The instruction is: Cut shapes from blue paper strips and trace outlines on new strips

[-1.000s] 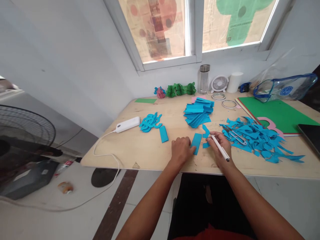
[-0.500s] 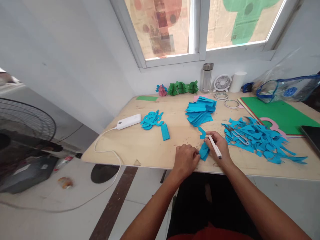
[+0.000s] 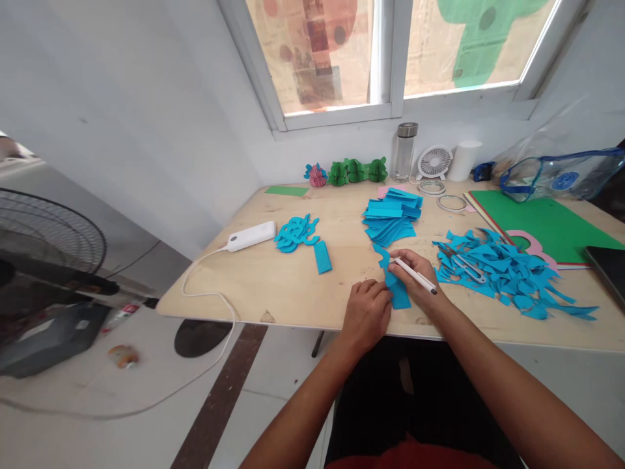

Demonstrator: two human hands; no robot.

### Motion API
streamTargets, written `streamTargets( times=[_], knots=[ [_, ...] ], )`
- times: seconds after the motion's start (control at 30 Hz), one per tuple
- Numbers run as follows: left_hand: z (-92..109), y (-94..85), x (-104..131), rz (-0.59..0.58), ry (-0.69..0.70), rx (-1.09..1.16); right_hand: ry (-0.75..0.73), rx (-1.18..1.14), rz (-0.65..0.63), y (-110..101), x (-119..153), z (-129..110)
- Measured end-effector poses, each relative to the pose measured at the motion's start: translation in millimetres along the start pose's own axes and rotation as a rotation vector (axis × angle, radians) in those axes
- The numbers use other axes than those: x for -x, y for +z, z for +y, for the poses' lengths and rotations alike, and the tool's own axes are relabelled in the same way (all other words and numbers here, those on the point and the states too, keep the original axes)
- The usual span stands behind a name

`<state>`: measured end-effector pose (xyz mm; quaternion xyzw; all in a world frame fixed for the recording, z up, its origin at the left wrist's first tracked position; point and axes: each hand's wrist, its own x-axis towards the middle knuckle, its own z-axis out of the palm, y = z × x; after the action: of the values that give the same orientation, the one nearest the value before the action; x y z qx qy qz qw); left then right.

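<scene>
Widest open stretch of table (image 3: 273,286) lay left of the left hand (image 3: 368,311), bounded behind by power bank (image 3: 251,236), cut-outs (image 3: 295,232) and a lone strip (image 3: 323,258). Blue paper (image 3: 401,298) filled the gap between left and right hand (image 3: 415,277), the latter gripping a pen (image 3: 415,276). Good lane ran from lone strip to paper stack (image 3: 390,215); only a narrow one from stack to scraps (image 3: 517,273). Bottle (image 3: 404,156) and small fan (image 3: 433,161) blocked the back.
</scene>
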<state>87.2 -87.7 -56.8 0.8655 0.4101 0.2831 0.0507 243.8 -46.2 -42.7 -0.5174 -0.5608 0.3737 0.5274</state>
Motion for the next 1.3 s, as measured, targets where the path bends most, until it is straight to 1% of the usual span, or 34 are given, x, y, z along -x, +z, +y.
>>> streamTargets(
  times=[0.1, 0.23, 0.33, 0.47, 0.57, 0.63, 0.7, 0.87, 1.07, 1.17, 1.3],
  knots=[
    [0, 1.5, 1, -0.007, 0.045, -0.051, -0.001, 0.043, 0.048, -8, 6, 3],
    [-1, -1.0, 0, -0.026, 0.073, -0.059, 0.007, 0.143, 0.066, -18, 21, 11],
    [-4, -4.4, -1, -0.043, 0.077, -0.020, 0.017, 0.247, 0.071, -18, 29, 14],
    [-7, -5.7, -1, -0.046, 0.078, 0.036, 0.012, 0.384, 0.099, -15, 34, 9],
    [-8, -4.3, 0, -0.040, 0.074, 0.047, -0.028, 0.551, 0.119, -17, 39, 5],
    [-7, -3.7, 1, -0.040, 0.069, 0.049, -0.072, 0.629, 0.098, -21, 44, 4],
    [-7, -3.8, 1, -0.037, 0.065, 0.049, -0.105, 0.661, 0.074, -24, 51, 3],
    [-5, -4.3, 1, -0.025, 0.059, 0.044, -0.186, 0.685, 0.081, -28, 66, 0],
    [-5, -3.2, 2, -0.032, 0.059, 0.037, -0.289, 0.731, 0.026, -29, 70, 2],
    [-6, -4.1, 1, -0.037, 0.026, 0.076, -0.314, 0.725, 0.023, -29, 70, 5],
    [-2, -6.3, -4, -0.048, -0.058, 0.147, -0.348, 0.737, 0.047, -29, 71, 7]
  ],
)
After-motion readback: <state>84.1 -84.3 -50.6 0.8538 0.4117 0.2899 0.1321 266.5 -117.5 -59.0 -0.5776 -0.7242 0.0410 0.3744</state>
